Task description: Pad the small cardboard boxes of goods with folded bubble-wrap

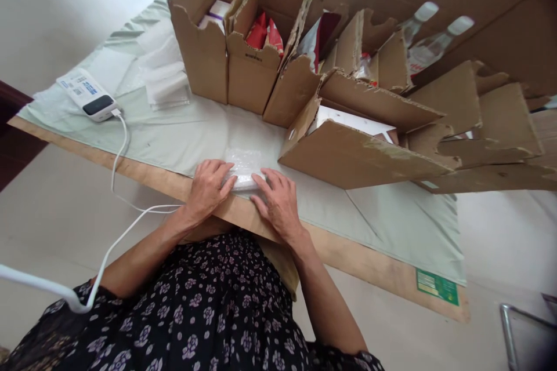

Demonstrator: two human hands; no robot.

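A small clear plastic packet (245, 168) lies at the table's near edge, on the pale green cloth (183, 136). My left hand (209, 188) rests on its left end, fingers curled over it. On the packet's right end my right hand (278, 203) presses down with bent fingers. Both hands hold the packet flat between them.
A row of open cardboard boxes (252, 64) holding packets stands behind, one tipped box (361, 151) close on the right. A stack of clear bags (167, 87) and a white device (89, 95) with a cable (119, 151) lie at the left. Two bottles (429, 40) stand at the back right.
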